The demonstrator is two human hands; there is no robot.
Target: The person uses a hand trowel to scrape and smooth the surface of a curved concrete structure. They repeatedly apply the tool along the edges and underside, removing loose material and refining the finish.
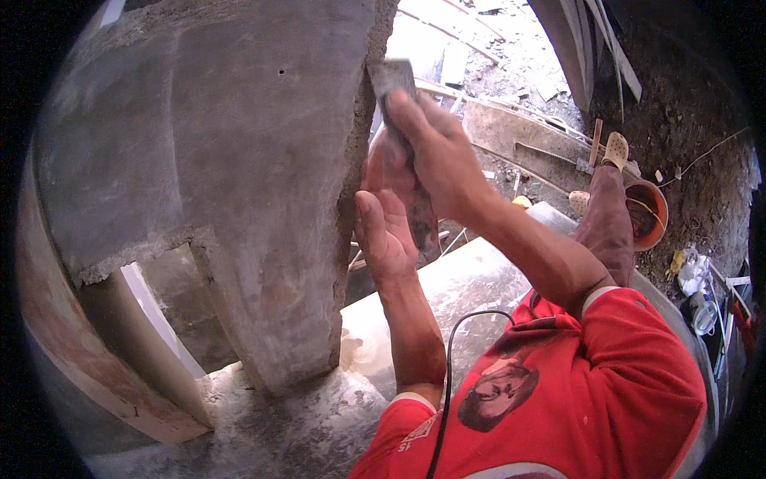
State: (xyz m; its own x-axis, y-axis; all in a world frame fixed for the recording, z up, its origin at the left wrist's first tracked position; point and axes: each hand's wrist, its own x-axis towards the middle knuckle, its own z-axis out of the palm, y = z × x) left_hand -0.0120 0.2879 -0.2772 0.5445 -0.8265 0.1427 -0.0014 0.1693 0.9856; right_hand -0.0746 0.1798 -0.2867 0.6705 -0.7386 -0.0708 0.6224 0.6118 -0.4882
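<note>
My right hand is closed around a flat grey blade, which looks like a scraper or small trowel. Its square end meets the upper part of the rough right edge of the grey cement wall. Lower down, my left hand is beside that same edge, palm up, its fingers spread with nothing in them. Between and behind the hands is a reddish-brown, dark-stained shape, partly hidden; I cannot tell what it is.
An opening with chipped borders cuts the wall at lower left, near a curved board. Below lies a pale, cement-smeared ledge. An orange bucket stands by my leg. Debris covers the ground beyond. A black cable crosses my red shirt.
</note>
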